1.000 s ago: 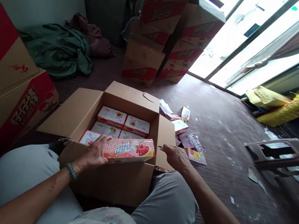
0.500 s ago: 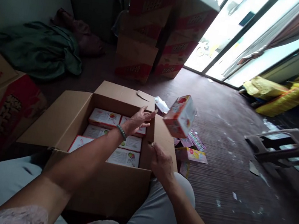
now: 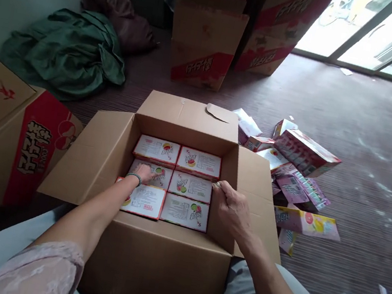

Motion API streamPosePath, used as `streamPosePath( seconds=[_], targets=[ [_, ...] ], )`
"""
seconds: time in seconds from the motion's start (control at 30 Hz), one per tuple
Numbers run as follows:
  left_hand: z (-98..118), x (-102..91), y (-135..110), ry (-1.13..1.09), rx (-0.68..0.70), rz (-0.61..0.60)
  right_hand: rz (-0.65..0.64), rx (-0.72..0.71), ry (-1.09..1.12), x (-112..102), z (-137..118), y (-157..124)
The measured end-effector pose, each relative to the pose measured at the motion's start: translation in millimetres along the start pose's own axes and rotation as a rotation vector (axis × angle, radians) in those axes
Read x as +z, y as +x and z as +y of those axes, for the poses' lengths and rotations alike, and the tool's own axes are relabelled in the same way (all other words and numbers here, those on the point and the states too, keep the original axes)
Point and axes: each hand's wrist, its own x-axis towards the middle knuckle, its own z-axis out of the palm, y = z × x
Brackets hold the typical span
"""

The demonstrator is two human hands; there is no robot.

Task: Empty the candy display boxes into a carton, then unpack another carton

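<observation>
An open cardboard carton (image 3: 158, 261) stands between my legs with its flaps folded out. Inside are several small printed boxes (image 3: 185, 212), white on top with fruit pictures. My left hand (image 3: 143, 172), wearing a beaded bracelet, reaches in over the middle-left box (image 3: 165, 176), fingers stretched out on its top. At the carton's right inner wall is my right hand (image 3: 233, 207), closed, its thumb and forefinger pinched. A small tip seems to show at the pinch, too small to name. The front-left box (image 3: 145, 202) sits slightly higher than its neighbour.
Right of the carton lies a loose pile of printed boxes, among them a red box (image 3: 307, 153) and a yellow-and-purple one (image 3: 307, 223). A large red-and-brown carton (image 3: 35, 150) stands at left. Stacked cartons (image 3: 206, 43) and green cloth (image 3: 69, 53) are behind.
The red box that was in mid-air beside the carton is now on the pile at right. My left hand has moved from above the carton's right side down to the middle-left box. My view has shifted.
</observation>
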Motion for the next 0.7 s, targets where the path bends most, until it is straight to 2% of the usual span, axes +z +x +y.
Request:
streamPosePath(
  seconds=[0.1, 0.23, 0.37, 0.47, 0.53, 0.7],
  targets=[
    [-9, 25.7, 13, 0.064, -0.023, -0.019, -0.035, -0.002, -0.026, 3, 0, 4],
    [-19, 43.7, 14, 0.101, -0.017, -0.191, -0.095, -0.018, -0.054, 8, 1, 5],
    [-21, 33.3, 8, 0.137, 0.027, -0.355, -0.157, -0.031, -0.085, 9, -2, 4],
    [-14, 19.5, -8, 0.209, 0.089, -0.419, -0.175, -0.042, -0.114, 6, -6, 3],
    [-8, 12.0, -27, 0.294, 0.13, -0.376, -0.174, -0.044, -0.122, 4, -7, 3],
    [7, -9.2, -93, 0.438, 0.26, -0.12, -0.143, -0.053, -0.1, -1, -5, 3]
  ],
)
